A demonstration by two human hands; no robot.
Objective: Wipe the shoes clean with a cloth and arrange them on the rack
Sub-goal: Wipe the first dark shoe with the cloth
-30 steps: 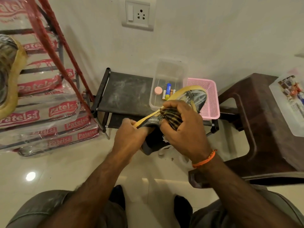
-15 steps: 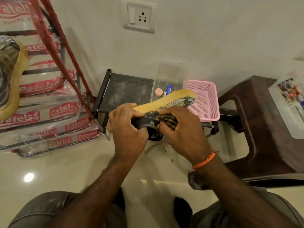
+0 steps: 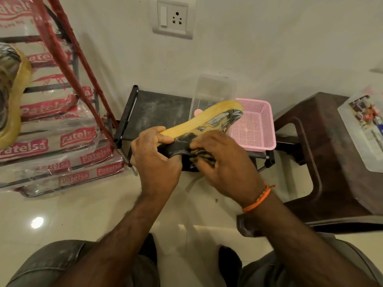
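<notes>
Both your hands work one shoe above the low rack: left hand grips its heel, right hand presses the cloth, now tilted sole-up since a moment ago, so wiping continues.

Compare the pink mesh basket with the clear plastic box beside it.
The pink mesh basket is opaque-coloured with perforated walls; the clear plastic box is see-through with solid walls. The basket looks wider and shallower, the box narrower and taller. The basket seems empty; the box holds small items. Both sit on the black rack.
</notes>
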